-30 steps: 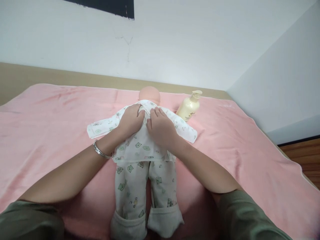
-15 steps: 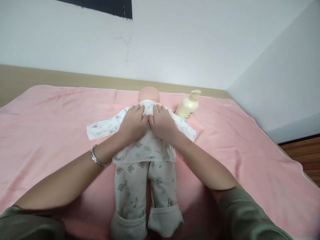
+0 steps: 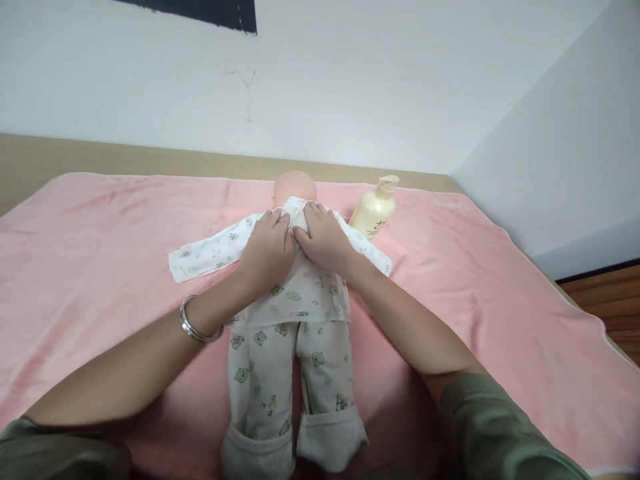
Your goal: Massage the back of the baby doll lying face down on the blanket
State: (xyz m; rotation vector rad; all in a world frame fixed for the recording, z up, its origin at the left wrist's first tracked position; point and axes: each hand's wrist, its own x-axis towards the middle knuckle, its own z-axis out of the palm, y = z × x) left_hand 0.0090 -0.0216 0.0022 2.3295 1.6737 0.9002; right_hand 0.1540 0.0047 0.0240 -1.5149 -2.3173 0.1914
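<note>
A baby doll [image 3: 295, 187] lies on the bed with its head away from me, its face out of sight. It wears a white printed top [image 3: 305, 293] and matching trousers [image 3: 267, 373] with turned-up cuffs. My left hand [image 3: 270, 247] rests flat on the left of the doll's upper back, fingers stretched toward its neck. Beside it, my right hand [image 3: 324, 237] lies flat on the right of the upper back, thumb pointing inward. Both hands touch the top's cloth without gripping it. The doll's sleeves [image 3: 200, 257] spread out to either side.
Right of the doll's head, a cream pump bottle [image 3: 373, 212] leans on a pink blanket [image 3: 450, 280]. Beyond the blanket runs a beige strip [image 3: 150, 160] against a white wall [image 3: 350, 80]. Brown wood [image 3: 607, 310] shows at the right edge.
My hands stay on the upper back. The right thumb has shifted slightly up and away from the left one, and the cloth at the collar shows more between them. The view has tilted slightly.
</note>
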